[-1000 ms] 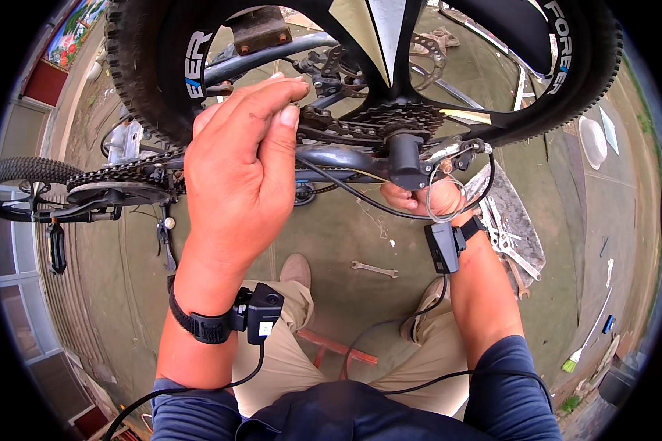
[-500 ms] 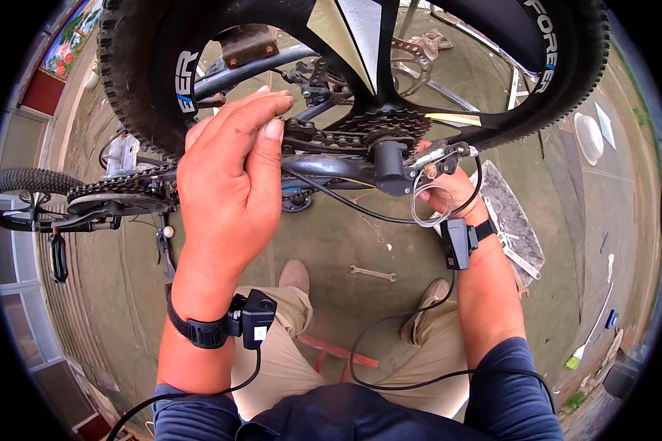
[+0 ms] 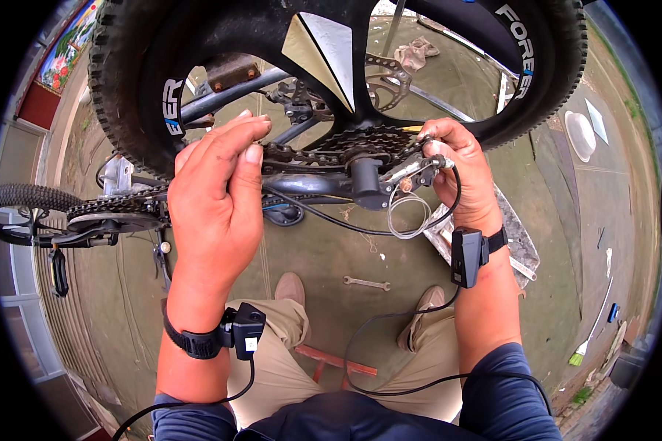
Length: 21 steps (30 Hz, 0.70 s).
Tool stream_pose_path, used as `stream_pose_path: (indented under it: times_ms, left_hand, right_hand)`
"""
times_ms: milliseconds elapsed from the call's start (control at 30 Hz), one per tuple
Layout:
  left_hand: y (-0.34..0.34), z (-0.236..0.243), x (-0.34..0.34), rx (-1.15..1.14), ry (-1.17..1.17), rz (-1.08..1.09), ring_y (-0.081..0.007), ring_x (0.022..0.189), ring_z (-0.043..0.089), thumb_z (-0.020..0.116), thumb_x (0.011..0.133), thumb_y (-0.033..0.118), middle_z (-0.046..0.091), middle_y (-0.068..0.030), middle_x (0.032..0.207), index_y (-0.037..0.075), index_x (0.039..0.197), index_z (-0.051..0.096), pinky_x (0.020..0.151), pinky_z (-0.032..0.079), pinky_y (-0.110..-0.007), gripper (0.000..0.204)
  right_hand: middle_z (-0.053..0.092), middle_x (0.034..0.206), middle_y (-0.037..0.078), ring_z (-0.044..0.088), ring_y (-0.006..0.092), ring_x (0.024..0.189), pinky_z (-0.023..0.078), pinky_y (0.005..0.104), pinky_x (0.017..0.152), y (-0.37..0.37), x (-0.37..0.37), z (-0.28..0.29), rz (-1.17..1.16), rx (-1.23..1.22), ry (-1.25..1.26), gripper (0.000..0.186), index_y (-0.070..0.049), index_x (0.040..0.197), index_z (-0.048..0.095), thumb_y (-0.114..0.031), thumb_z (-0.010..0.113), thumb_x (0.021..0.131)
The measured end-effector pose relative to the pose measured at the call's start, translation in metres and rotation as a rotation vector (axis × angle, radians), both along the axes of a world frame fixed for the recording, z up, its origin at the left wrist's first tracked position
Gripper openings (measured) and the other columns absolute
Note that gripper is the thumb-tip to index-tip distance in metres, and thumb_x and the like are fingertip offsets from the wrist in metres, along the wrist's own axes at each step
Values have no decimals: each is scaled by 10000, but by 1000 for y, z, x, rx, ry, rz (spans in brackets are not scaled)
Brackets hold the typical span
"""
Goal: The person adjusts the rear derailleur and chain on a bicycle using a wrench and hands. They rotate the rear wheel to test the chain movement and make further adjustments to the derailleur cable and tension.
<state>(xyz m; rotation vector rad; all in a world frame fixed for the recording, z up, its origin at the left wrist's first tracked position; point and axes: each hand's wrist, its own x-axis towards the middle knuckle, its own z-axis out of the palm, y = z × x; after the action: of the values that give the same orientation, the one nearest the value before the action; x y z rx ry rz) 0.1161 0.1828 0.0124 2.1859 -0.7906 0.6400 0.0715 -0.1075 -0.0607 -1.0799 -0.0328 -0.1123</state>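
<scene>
A bicycle's black rear wheel (image 3: 324, 51) fills the top of the view. Its chain (image 3: 298, 156) runs along the dark frame tube (image 3: 309, 183) to the rear sprockets (image 3: 379, 140). My left hand (image 3: 221, 176) is closed on the chain's left stretch, the fingers together and the thumb against them; the grip itself is partly hidden. Thumb and finger of my right hand (image 3: 463, 165) pinch a dark bit of chain at the right edge of the sprockets. Just below those fingertips sits the rear derailleur (image 3: 412, 175), with a coiled bare cable (image 3: 410, 217) hanging from it.
An open-end wrench (image 3: 366, 284) lies on the green ground sheet between my feet. A grey tray (image 3: 518, 228) with tools stands behind my right wrist. Farther right are a white bowl (image 3: 581, 136) and a brush (image 3: 590, 331). The bike's other wheel (image 3: 33, 198) is at left.
My right hand has come up from beneath the derailleur to the sprockets' edge and now pinches there. The wheel and derailleur appear shifted slightly left in view. My left hand keeps its place at the chain.
</scene>
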Motion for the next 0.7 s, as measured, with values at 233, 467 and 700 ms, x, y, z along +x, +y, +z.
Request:
stream_pose_path:
  times_ms: [233, 467, 700]
  left_hand:
    - [5, 3, 1, 56, -16, -22, -279, 1106, 683, 628, 943, 41, 739, -123, 1077, 50, 1104, 707, 976, 443, -362, 180]
    - [10, 11, 1, 181, 20, -50, -261, 1162, 649, 604, 969, 43, 733, -105, 1152, 41, 1148, 701, 1025, 434, -355, 204]
    - [12, 21, 3, 238, 36, -61, -263, 1132, 657, 623, 951, 39, 745, -101, 1097, 38, 1113, 705, 1002, 438, -350, 181]
  right_hand:
    - [677, 900, -35, 526, -1, 670, 351, 160, 519, 6, 1, 2, -31, -14, 12, 110, -84, 1012, 681, -62, 710, 908]
    - [671, 890, -24, 509, -3, 656, 362, 163, 519, 8, 2, 1, -17, 66, -36, 97, -74, 1017, 679, -66, 701, 922]
    - [658, 883, -23, 460, 14, 600, 367, 168, 521, 4, -8, -7, -59, 117, 6, 87, -58, 1015, 672, -54, 687, 929]
